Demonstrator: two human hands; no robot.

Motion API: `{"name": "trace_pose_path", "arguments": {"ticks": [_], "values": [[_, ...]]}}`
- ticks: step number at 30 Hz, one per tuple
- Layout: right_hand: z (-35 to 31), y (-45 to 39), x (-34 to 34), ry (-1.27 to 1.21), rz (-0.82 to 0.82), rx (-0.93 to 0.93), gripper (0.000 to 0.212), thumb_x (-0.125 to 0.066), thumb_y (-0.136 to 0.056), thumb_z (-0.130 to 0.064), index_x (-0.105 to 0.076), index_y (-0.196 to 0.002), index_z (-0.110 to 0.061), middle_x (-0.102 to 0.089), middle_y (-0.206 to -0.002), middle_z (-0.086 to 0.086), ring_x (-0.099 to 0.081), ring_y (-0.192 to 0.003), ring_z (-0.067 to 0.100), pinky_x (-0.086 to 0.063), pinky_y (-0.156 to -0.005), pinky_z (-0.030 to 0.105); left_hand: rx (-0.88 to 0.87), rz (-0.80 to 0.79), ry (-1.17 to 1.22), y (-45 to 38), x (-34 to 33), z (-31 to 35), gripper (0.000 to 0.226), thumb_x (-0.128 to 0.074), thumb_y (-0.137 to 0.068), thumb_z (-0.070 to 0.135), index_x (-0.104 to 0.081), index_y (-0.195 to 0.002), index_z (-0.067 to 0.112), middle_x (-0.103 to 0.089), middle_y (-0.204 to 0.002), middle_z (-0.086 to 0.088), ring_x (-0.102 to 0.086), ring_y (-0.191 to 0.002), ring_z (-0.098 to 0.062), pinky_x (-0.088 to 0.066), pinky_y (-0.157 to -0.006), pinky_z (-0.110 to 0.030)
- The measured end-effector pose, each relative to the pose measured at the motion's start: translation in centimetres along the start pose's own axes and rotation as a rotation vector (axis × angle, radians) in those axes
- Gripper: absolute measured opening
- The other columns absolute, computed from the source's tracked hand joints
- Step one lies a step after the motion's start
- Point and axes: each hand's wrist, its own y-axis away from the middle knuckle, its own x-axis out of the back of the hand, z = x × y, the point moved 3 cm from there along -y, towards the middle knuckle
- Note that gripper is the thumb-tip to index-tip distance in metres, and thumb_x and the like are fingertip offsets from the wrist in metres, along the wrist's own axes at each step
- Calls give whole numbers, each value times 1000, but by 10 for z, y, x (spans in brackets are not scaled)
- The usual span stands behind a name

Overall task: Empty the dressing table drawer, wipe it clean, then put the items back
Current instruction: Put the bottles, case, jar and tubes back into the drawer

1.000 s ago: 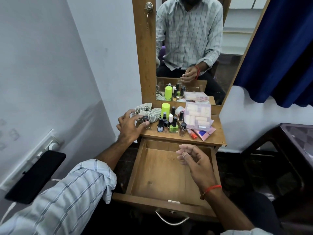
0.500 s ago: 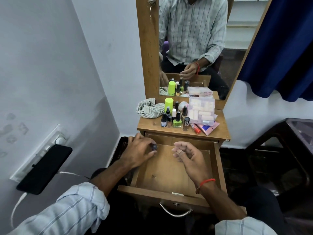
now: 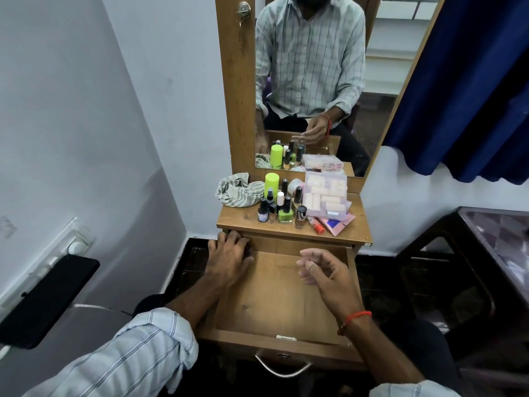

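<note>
We are setting small dark bottle [image 3: 248, 250] into open wooden drawer [image 3: 274, 302], far-left corner, left hand [image 3: 229, 257] fingers curled round it; right hand [image 3: 322, 272] hovering, loosely curled, empty.

Bottles [image 3: 282, 206] on tabletop [image 3: 355, 229], open drawer [image 3: 280, 299] below, cloth [image 3: 239, 189] left.

1. Brown wood drawer [image 3: 274, 299], pulled open.
2. Lime-green can [image 3: 271, 182] and bottle [image 3: 285, 213], far centre.
3. Grey-striped cloth [image 3: 239, 190], far left.
4. Navy curtain [image 3: 469, 81], right.
5. Black phone [image 3: 45, 299], left.
</note>
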Motion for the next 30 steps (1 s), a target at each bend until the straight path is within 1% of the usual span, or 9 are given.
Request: {"name": "trace_pose_path", "arguments": {"ticks": [4, 8, 10, 13, 17, 20, 24, 27, 30], "values": [[-21, -21, 5, 72, 70, 85, 21, -57, -97, -10, -68, -108, -25, -73, -100, -1, -69, -83, 19, -59, -71, 29, -75, 162, 139, 11, 22, -2, 56, -43, -92, 57, -55, -139, 28, -55, -136, 2, -45, -125, -19, -35, -104, -41], [-50, -56, 11, 378, 184, 322, 23, -63, -94, -14, -67, -116, -21, -64, -109, -2, -62, -89, 7, -58, -83, 30, -152, 451, 413, 8, 65, 4, 31, -58, -98, 40, -62, -124, 23, -64, -119, 1, -58, -108, -14, -48, -96, -34], [-57, -75, 8, 534, 160, 367, 32, -64, -93, -15, -63, -125, -15, -59, -116, 3, -58, -84, 9, -56, -87, 33, -78, 455, 542, -11, 79, 10, 37, -60, -99, 41, -60, -130, 21, -62, -118, 2, -57, -105, -10, -50, -90, -30], [-56, -95, 1, 717, 60, 340, 45, -64, -93, -20, -56, -136, -10, -52, -128, 4, -56, -105, 16, -51, -100, 36, 1, 367, 622, -42, 86, 20, 47, -60, -99, 43, -57, -141, 21, -63, -117, 2, -57, -109, -13, -48, -93, -29], [-48, -103, -6, 863, -6, 311, 49, -65, -94, -22, -51, -140, -12, -52, -133, 6, -51, -122, 21, -45, -108, 37, 7, 361, 574, -54, 82, 32, 36, -66, -97, 33, -69, -127, 13, -68, -121, -7, -59, -116, -21, -45, -101, -30], [-44, -105, -6, 823, 4, 307, 47, -65, -93, -15, -53, -138, -13, -56, -132, 7, -52, -123, 22, -44, -109, 38, 35, 394, 593, -49, 77, 37, 32, -68, -97, 27, -70, -123, 10, -70, -121, -7, -60, -114, -20, -39, -95, -22], [-46, -100, -2, 689, 95, 377, 36, -69, -89, -11, -62, -124, -13, -63, -117, 7, -61, -101, 19, -53, -96, 40, 62, 452, 666, -37, 81, 28, 23, -70, -95, 27, -74, -113, 13, -72, -111, -2, -61, -104, -15, -45, -90, -19], [-55, -86, -4, 562, 151, 434, 36, -72, -88, -17, -62, -122, -17, -62, -104, -2, -56, -78, 6, -55, -77, 23, 54, 530, 719, -21, 98, 20, 17, -73, -93, 28, -76, -105, 16, -72, -103, 7, -61, -96, -8, -40, -81, -4], [-56, -67, -17, 477, 68, 429, 38, -75, -85, -25, -62, -121, -20, -62, -97, -9, -59, -74, 0, -52, -66, 13, 43, 573, 751, 7, 109, 11, 14, -76, -91, 30, -77, -102, 22, -68, -100, 16, -62, -93, -5, -47, -80, -18]]}}
